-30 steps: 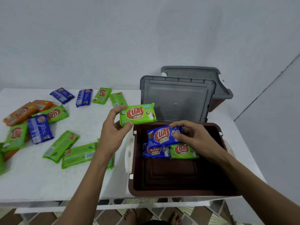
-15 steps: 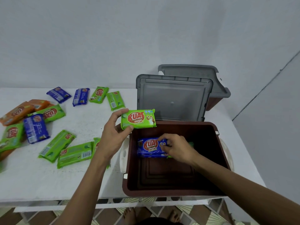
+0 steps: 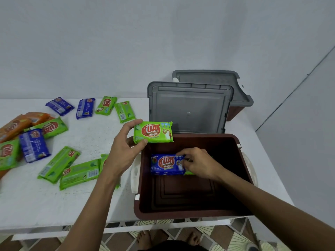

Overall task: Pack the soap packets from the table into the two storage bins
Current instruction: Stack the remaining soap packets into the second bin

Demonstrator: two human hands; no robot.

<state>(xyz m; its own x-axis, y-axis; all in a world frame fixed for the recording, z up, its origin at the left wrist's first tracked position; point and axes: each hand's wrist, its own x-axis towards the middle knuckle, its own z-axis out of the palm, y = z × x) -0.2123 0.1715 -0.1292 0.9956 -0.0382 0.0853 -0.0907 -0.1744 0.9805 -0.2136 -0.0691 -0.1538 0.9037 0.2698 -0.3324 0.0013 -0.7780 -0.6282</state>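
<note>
- Two packets are being handled at once; my left hand (image 3: 125, 153) is holding a green packet (image 3: 153, 132) by its left short end, thumb underneath and fingers curling over the top edge, so that it is hovering just above the far left corner of the near bin (image 3: 243, 160).
- My right hand (image 3: 197, 163) is reaching down inside that bin, fingers curling onto the right end of a blue packet (image 3: 166, 163), which is lying flat at the far part of the floor; a second green packet (image 3: 189, 172) is peeking out from under my palm just beside it; whether the blue one is resting on another packet I cannot tell.
- Since the green packet is sitting level from a one-ended grip, I am judging these to be stiff little bars, light enough for a pinch; the wrapper is looking glossy and is probably slippery, so I am favouring a hold across a short end or the long edges, pressing on the bar itself and not on the crimped film.
- Nothing here is seeming fragile; laying each one flat beside the blue one is likely to pack tighter than dropping it.
- Plenty of loose packets (image 3: 58, 163) are waiting on the table (image 3: 90, 205) to my left, green, blue and orange, some overlapping; the far bin (image 3: 233, 113) is sitting behind the near bin's propped grey lid (image 3: 188, 109).
</note>
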